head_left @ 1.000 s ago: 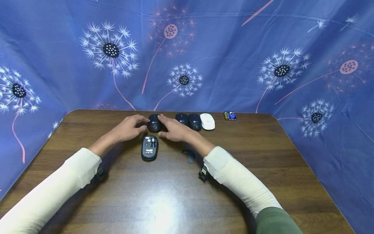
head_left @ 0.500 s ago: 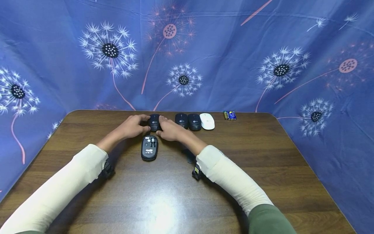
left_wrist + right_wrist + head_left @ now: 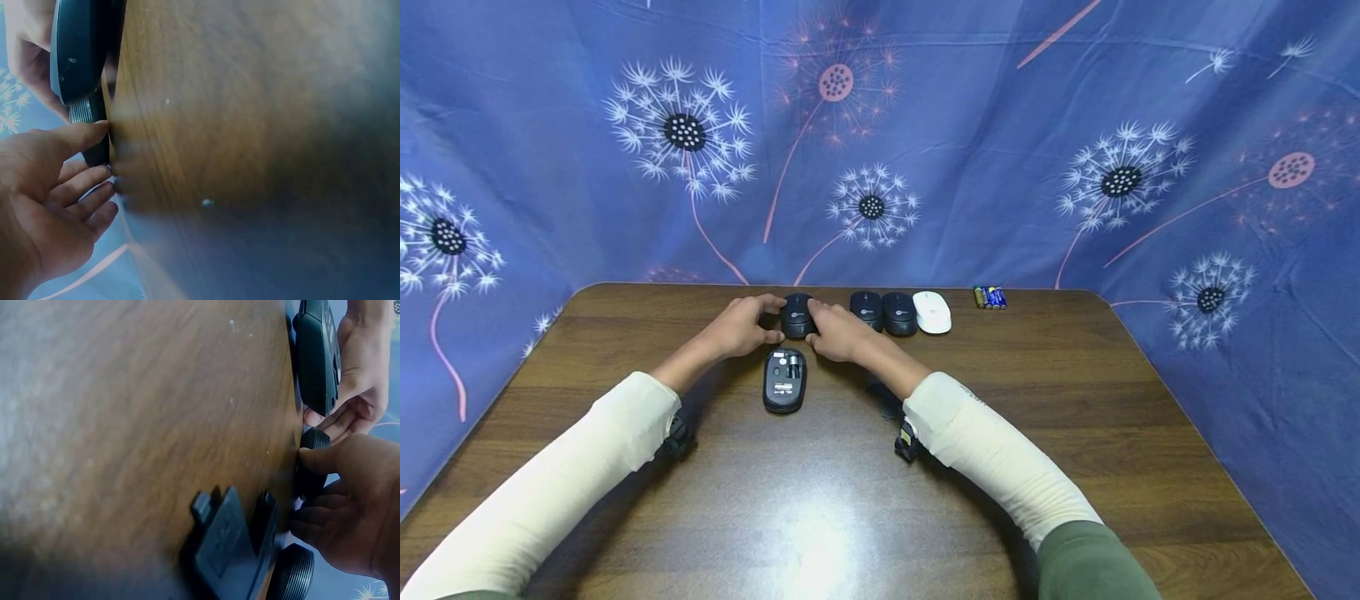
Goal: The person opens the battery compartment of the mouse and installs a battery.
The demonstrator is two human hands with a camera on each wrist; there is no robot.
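Between my two hands at the table's back edge sits a black computer mouse (image 3: 798, 317), wheel side up. My left hand (image 3: 741, 326) holds its left side, thumb at the near end and index finger farther back. On the opposite side my right hand (image 3: 842, 332) grips it, the thumb on its near face (image 3: 314, 464) in the right wrist view. Just in front lies a second black mouse (image 3: 785, 381), belly up, its battery compartment uncovered. A dark battery cover (image 3: 228, 550) rests on the table near my right wrist, partly hidden in the head view.
Right of my hands, two more black mice (image 3: 867, 309) and a white mouse (image 3: 932, 312) line the back edge. Several batteries (image 3: 990, 297) lie farther right. A blue dandelion-print cloth (image 3: 970, 125) hangs behind the wooden table (image 3: 1037, 417).
Both hands have closed in on the black mouse from its sides. My right forearm has shifted left, over part of the battery cover. Over the last half second little has moved.
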